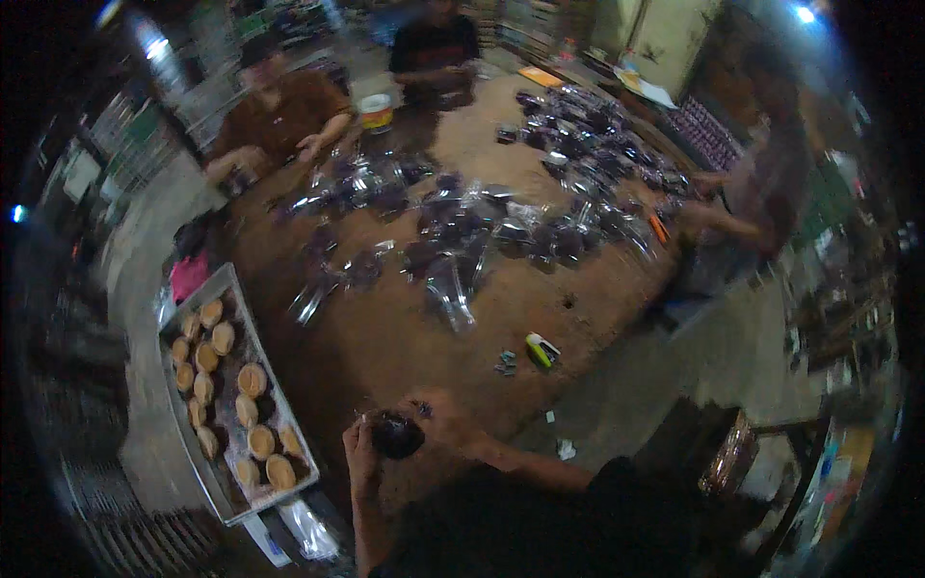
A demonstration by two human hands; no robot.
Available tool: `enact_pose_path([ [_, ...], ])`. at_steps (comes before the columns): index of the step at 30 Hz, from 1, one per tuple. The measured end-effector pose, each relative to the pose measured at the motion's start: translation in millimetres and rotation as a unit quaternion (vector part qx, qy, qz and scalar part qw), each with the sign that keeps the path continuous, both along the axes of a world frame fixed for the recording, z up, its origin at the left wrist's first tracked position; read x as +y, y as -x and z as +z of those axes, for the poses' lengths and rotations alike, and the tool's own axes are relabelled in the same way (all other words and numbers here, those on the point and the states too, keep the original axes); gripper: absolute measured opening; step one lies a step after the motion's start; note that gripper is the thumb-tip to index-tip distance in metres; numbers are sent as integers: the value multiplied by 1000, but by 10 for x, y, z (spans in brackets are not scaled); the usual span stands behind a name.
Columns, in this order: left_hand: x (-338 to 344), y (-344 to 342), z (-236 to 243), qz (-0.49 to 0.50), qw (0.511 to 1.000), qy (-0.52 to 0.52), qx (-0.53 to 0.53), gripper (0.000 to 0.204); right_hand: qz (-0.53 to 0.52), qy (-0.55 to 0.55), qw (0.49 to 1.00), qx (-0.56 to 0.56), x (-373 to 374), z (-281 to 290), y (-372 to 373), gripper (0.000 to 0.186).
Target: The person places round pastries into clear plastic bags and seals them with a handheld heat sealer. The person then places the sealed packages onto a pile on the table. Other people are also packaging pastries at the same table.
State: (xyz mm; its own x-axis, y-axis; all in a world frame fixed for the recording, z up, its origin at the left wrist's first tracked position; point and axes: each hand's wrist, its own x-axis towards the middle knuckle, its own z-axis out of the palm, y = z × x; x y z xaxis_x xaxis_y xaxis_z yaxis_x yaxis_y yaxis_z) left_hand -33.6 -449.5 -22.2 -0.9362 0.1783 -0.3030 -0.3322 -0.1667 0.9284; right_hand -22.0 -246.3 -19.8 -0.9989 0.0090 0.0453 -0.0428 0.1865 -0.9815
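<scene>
Near the table's front edge, my left hand point(360, 455) is closed around the side of a dark round item point(397, 435), which looks dark purple and shiny like the wrapped packets on the table. Just to its right, my right hand point(445, 420) has its fingers drawn together at the item's upper right. A small dark bit shows at those fingertips, too blurred to name. Beyond my hands lie a green and white stapler point(542, 351) and a few small staple strips point(505, 363).
Many dark packets in clear plastic point(453, 231) cover the middle and far right of the brown table point(385, 356). At left stands a metal tray point(231, 515) of round tan pastries. A white tub point(376, 111) sits far back. Three other people are around the table.
</scene>
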Motion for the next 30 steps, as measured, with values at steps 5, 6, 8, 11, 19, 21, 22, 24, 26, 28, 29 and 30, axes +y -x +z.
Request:
enact_pose_path([
  [5,-170,-181,193,65,994,20,87,36,-165,-46,984,-52,-513,28,-141,33],
  [6,-138,-236,208,117,989,30,86,33,-144,-45,987,-47,-562,8,-203,33],
  [8,-84,-332,218,166,976,-57,129,27,-102,-54,993,-37,-600,-79,-287,34],
  [11,-206,-409,231,119,971,119,171,29,-31,-89,995,-26,-479,-267,-247,34],
  [19,-700,-434,206,102,946,165,261,31,80,-218,972,20,-225,-506,583,37],
  [21,-714,-452,178,129,952,152,231,34,26,-202,976,73,-391,-575,760,37],
  [22,-726,-471,167,140,962,116,206,35,54,-216,968,116,-523,-590,815,37],
  [24,-808,-527,110,142,975,46,163,38,63,-170,974,137,-833,-614,787,36],
  [26,-907,-632,23,142,979,-20,144,40,58,-136,977,154,-1032,-440,703,36],
  [28,-1021,-711,-83,178,975,14,131,38,112,-149,953,238,-1284,-186,705,35],
  [29,-1057,-742,-108,211,959,83,171,36,163,-177,920,310,-1404,-31,700,35],
  [30,-1074,-758,-139,253,931,139,221,35,212,-205,879,376,-1500,94,702,35],
])
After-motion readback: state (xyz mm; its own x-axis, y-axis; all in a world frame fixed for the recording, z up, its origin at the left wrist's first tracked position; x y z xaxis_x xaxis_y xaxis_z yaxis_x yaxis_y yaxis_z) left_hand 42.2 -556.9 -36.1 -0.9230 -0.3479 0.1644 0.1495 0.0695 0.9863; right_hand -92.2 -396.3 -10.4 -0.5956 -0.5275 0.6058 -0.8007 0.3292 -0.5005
